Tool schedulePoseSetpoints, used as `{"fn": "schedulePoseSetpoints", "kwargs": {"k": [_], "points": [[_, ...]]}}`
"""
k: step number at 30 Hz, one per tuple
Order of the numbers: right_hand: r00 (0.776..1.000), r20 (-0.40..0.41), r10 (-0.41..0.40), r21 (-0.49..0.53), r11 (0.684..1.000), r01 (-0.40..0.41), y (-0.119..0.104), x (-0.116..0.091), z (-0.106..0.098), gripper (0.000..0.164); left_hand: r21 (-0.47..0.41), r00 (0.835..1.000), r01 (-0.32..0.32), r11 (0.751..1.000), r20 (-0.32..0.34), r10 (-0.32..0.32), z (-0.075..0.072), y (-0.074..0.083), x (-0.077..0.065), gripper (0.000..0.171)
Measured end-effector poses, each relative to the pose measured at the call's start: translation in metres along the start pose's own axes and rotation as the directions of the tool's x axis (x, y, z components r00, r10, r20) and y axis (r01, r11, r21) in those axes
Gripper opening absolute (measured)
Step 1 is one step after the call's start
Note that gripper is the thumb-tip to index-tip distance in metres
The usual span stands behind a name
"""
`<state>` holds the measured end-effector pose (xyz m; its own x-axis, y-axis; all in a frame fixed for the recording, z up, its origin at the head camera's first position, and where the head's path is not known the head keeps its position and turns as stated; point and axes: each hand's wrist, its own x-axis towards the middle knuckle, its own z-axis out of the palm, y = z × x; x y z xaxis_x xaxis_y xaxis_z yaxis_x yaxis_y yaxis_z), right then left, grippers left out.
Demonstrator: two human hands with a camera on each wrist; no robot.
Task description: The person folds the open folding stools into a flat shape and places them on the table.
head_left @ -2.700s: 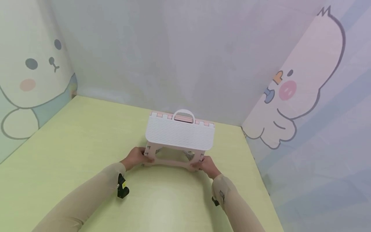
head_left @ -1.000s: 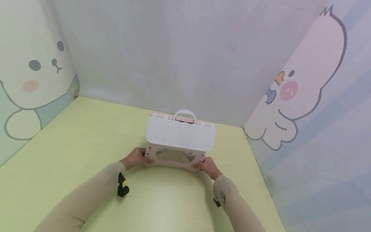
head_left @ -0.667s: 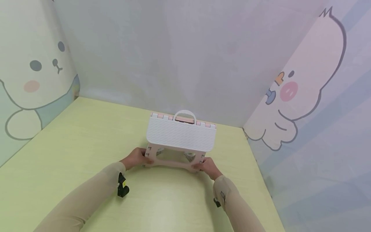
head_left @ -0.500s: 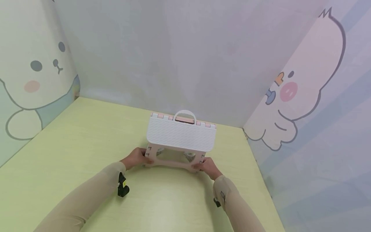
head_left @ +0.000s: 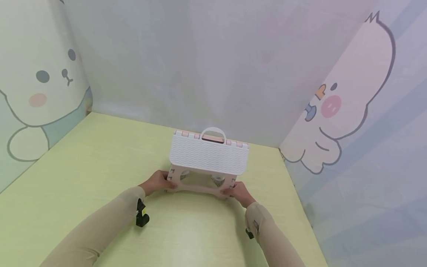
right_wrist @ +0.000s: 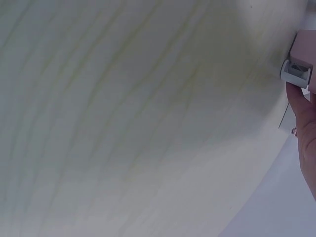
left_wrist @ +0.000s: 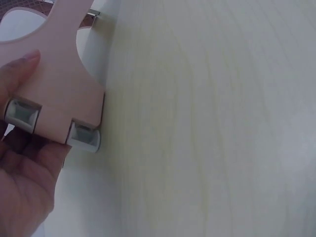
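White-topped folding step stool is just below the head view's centre. Left hand and right hand each hold its pink leg panel in a narrow grip (foot contact with the tabletop is hard to judge); even pressure should keep it square.

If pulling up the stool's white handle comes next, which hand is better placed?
Right, probably: in the head view, the right hand looks nearer the handle than the left hand. Both grip the stool low at its ends, so either would need to let go first.
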<state>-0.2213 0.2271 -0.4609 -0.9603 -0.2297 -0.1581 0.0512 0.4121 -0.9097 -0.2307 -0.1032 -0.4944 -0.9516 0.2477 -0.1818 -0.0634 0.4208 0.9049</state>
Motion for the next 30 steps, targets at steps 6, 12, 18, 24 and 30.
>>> {"fn": "schedulePoseSetpoints", "kwargs": {"k": [6,12,18,24,30], "points": [[0.999,-0.014,0.033,-0.001,0.999,-0.033,0.025,0.019,-0.004,0.031,-0.001,1.000,-0.001,1.000,-0.004,0.001,0.001,0.001,0.001,0.047],[1.000,-0.015,0.023,-0.001,1.000,-0.023,0.026,0.021,-0.005,0.034,0.001,1.000,0.000,1.000,-0.006,0.000,0.001,0.004,0.001,0.047],[1.000,-0.007,0.008,-0.003,1.000,-0.008,0.027,0.021,-0.005,0.033,0.002,1.000,-0.002,1.000,-0.013,0.002,0.000,0.004,0.001,0.047],[1.000,0.002,0.006,-0.001,1.000,-0.006,0.028,0.020,-0.002,0.030,0.006,1.000,-0.010,1.000,-0.016,0.010,-0.001,0.001,-0.002,0.046],[1.000,0.010,0.010,-0.008,1.000,-0.010,0.025,0.014,-0.003,0.032,-0.002,1.000,-0.019,1.000,-0.004,0.019,0.002,0.000,-0.001,0.044]]}}
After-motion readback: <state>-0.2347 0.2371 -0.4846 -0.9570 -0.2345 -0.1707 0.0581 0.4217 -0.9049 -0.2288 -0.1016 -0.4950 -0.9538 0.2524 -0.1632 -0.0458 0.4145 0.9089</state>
